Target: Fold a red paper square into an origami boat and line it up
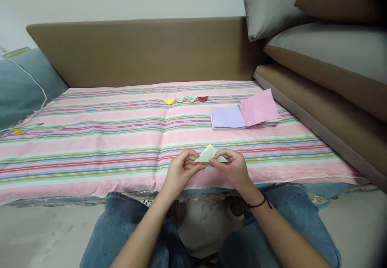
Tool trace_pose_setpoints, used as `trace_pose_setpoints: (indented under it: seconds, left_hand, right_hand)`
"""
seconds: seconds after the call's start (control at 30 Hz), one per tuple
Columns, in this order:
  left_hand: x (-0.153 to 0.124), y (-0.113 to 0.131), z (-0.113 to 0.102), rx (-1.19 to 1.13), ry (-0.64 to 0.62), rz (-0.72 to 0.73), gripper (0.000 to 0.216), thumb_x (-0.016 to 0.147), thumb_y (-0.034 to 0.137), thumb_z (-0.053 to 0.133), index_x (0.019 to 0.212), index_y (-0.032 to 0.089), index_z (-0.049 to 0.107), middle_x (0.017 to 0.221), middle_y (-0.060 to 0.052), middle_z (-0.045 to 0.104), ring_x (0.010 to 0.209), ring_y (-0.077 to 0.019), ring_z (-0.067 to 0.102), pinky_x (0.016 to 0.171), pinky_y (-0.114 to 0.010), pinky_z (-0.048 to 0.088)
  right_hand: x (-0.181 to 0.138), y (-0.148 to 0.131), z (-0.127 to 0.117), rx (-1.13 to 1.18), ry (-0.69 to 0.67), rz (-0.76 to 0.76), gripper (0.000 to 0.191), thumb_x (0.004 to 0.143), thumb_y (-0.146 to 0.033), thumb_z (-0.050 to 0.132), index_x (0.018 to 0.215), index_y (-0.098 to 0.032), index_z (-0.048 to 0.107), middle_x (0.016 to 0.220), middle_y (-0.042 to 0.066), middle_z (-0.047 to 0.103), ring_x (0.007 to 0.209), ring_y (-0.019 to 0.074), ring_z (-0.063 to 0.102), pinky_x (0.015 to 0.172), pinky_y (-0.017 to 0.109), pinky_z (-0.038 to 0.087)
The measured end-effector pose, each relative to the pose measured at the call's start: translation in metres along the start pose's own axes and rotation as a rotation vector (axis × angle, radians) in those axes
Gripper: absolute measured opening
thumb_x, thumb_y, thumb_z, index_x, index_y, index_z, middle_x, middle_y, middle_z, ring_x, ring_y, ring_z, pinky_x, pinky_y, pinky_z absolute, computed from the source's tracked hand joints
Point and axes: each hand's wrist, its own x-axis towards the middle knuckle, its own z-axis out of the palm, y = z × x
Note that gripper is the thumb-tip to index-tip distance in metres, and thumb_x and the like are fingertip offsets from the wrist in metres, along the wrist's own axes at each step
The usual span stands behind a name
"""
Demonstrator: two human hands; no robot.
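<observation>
A pale green paper (209, 153), folded into a triangle, is held just above the near edge of the striped cloth (121, 139). My left hand (181, 171) pinches its left corner with fingers closed. My right hand (231, 167) pinches the lower right edge, fingers closed too, a dark band around its wrist. Farther back on the cloth lies a row of small folded paper pieces: one yellow (169, 101), two pale green (186, 99), one red (202, 98).
A stack of coloured paper sheets (228, 117) with a pink sheet (260, 106) lifted on top lies at the right. Brown and grey cushions (326, 50) are piled at the right, a brown backrest (145, 50) behind, a blue pillow (21, 86) with a white cable at the left.
</observation>
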Motion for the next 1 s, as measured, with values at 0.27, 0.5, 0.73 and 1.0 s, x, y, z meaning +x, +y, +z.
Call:
trace_pose_setpoints:
  seconds: [0.27,0.5,0.73,1.0]
  left_hand:
    - [0.0001,-0.0027,0.0005,-0.068,0.074,-0.014,0.020,0.066,0.026,0.073,0.069,0.015,0.057,0.065,-0.003,0.067,0.063,-0.0152,0.065,0.063,-0.026,0.053]
    - [-0.0014,-0.0016,0.0026,-0.134,0.095,-0.043,0.023,0.064,0.027,0.075,0.067,0.015,0.055,0.065,-0.003,0.069,0.064,-0.0152,0.066,0.063,-0.025,0.053]
    - [-0.0018,-0.0011,0.0034,-0.193,0.125,-0.081,0.025,0.063,0.025,0.076,0.069,0.014,0.054,0.067,-0.002,0.069,0.065,-0.0144,0.067,0.068,-0.026,0.053]
    - [-0.0006,0.0007,0.0030,-0.213,0.103,-0.047,0.035,0.067,0.019,0.073,0.082,0.020,0.041,0.059,0.004,0.066,0.060,-0.0103,0.064,0.065,-0.021,0.049]
  right_hand:
    - [-0.0001,-0.0046,-0.0010,0.020,0.000,-0.018,0.017,0.063,-0.028,0.074,0.062,-0.019,0.060,0.064,0.003,0.060,0.063,0.0162,0.058,0.049,0.023,0.050]
    - [-0.0002,-0.0034,-0.0015,-0.005,0.006,-0.054,0.015,0.064,-0.026,0.073,0.063,-0.019,0.060,0.065,0.003,0.061,0.066,0.0171,0.059,0.052,0.024,0.050]
    - [-0.0010,-0.0013,0.0010,-0.042,0.020,-0.081,0.015,0.066,-0.027,0.071,0.064,-0.019,0.059,0.065,0.002,0.061,0.065,0.0167,0.059,0.051,0.024,0.049]
    - [-0.0026,0.0015,0.0025,-0.052,0.019,-0.087,0.013,0.066,-0.024,0.071,0.064,-0.019,0.059,0.064,0.001,0.060,0.064,0.0158,0.057,0.052,0.024,0.047]
